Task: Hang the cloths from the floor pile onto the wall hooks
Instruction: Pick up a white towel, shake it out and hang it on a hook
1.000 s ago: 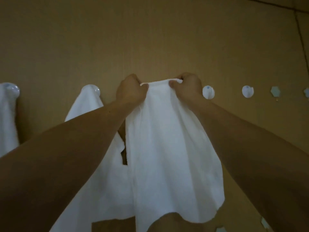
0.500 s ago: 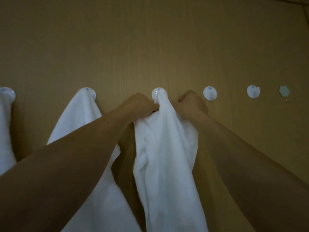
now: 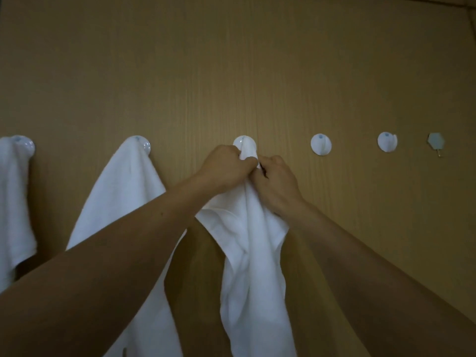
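Gripping cloth (image 3: 253, 266) with both hands, up at hook 3 (image 3: 243, 143) on wall (image 3: 231, 73).

Left hand (image 3: 226, 167): fingers curled, pinching cloth's top bunch against lower left of hook 3.
Right hand (image 3: 277, 186): fingers curled round gathered fabric just below and right of hook 3, touching left hand.

Cloth top draped over hook 3, covering most of its disc. Rest hanging down between forearms in loose folds, running out of bottom edge. Caught on the peg or only laid over it: cannot tell, hidden by fabric and fingers.

Left of that: cloth 2 (image 3: 123, 197) hung from hook 2 (image 3: 144, 145), spread wide, lower part behind left forearm.
Far left: cloth 1 (image 3: 13, 202) on hook 1 (image 3: 24, 145), cut off by frame edge.
Right of hands: hook 4 (image 3: 321, 145) and hook 5 (image 3: 387, 141), round white discs in plain view, well apart from cloth.
Further right: small hex hook (image 3: 435, 141).

All hooks in one level row. Dim light, wood-grain wall.
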### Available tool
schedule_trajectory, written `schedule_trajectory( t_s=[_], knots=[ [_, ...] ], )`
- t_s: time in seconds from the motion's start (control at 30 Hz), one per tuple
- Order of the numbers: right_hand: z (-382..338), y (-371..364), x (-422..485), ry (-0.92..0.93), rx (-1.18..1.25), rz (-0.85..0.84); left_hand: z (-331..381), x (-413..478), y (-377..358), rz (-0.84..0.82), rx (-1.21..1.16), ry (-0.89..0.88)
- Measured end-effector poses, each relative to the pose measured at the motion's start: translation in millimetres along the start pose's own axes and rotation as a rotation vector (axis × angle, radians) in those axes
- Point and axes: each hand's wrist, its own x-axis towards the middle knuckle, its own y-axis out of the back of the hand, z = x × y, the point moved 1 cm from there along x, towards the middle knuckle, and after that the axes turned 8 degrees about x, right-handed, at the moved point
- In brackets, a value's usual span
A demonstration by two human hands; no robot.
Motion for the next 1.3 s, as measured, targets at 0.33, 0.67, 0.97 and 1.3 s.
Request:
schedule_trajectory(
  t_s=[0.33, 0.67, 0.97, 1.3],
  knots=[
    [-16.2, 2.9, -21.4, -0.372, 0.396, -0.17, 5.8, -29.0, -17.5, 0.156, -0.445, 0.436],
    [2.0, -9.8, -84.0, -0.411, 0.179, 0.093, -4.2, -101.8, -89.2, 0.057, -0.555, 0.524],
    [-30.7, -22.2, -209.2, -0.679, -0.106, 0.133, -13.6, -223.8, -119.6, -0.207, -0.635, 0.521],
    [-121.2, 16.3, -418.4, -1.074, -0.505, 0.04, 6.4, -415.3, -138.1, -0.919, -0.573, 0.338]
  ],
)
